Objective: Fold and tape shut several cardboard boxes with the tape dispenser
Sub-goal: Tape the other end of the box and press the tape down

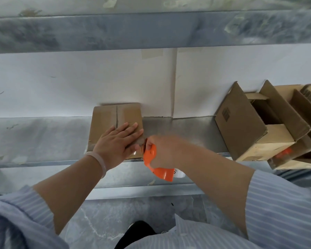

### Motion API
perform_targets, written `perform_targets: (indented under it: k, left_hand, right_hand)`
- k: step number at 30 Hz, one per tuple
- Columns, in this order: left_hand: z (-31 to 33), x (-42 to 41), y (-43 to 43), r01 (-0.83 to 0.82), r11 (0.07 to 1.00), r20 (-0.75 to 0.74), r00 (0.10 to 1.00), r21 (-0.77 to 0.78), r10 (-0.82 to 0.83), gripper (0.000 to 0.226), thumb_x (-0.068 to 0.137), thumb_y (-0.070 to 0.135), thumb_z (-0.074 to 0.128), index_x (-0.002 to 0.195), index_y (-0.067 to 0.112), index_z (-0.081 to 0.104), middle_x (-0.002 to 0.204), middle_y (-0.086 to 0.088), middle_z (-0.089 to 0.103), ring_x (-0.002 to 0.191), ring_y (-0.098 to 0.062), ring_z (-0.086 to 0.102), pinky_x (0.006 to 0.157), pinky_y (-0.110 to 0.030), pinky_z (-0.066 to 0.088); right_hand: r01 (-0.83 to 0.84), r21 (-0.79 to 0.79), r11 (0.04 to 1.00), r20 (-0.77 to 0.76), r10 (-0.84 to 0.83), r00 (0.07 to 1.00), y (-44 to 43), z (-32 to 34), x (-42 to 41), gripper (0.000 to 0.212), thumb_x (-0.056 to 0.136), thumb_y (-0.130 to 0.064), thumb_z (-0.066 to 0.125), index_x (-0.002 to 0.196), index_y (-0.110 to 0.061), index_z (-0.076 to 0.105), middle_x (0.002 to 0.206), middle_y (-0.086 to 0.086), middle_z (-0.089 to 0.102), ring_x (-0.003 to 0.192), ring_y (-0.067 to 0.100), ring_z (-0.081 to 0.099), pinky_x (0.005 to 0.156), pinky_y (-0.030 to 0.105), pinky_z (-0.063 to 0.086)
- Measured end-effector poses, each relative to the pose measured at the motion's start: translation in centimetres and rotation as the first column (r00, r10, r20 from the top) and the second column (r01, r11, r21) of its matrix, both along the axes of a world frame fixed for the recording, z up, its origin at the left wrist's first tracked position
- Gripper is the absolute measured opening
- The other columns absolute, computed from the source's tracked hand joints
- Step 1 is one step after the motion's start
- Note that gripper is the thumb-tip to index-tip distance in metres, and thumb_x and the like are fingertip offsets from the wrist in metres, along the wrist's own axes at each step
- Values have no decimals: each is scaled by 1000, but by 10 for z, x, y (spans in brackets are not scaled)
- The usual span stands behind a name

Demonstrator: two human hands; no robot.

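While the left hand lies flat, fingers straight, on the closed cardboard box, the right hand curls its fingers round the orange tape dispenser at the box's 4 o'clock corner. The box sits mid-frame on the metal shelf; open boxes stand well apart at 3 o'clock, flaps up

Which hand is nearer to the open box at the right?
Right. The right hand is left of the open box; the left hand lies farther left, on the closed box.
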State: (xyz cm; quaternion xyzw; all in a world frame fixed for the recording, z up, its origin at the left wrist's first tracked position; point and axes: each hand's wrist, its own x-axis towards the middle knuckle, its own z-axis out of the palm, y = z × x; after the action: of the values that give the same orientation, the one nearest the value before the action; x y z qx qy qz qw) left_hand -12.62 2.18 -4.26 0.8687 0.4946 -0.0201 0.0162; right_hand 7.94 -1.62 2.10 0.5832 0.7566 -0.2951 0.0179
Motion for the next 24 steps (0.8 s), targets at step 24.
perform_targets:
  k: [24]
  left_hand:
    - [0,-19,18,195,980,-28,980,-30,-196,84,83,72,-17,154,33,8,162,8,14,149,-16,13,119,-45,13]
  right_hand:
    - [173,163,971,393,-225,892,-46,-16,-74,76,88,-6,49,150,-18,5,95,8,69,71,28,64,54,30,45]
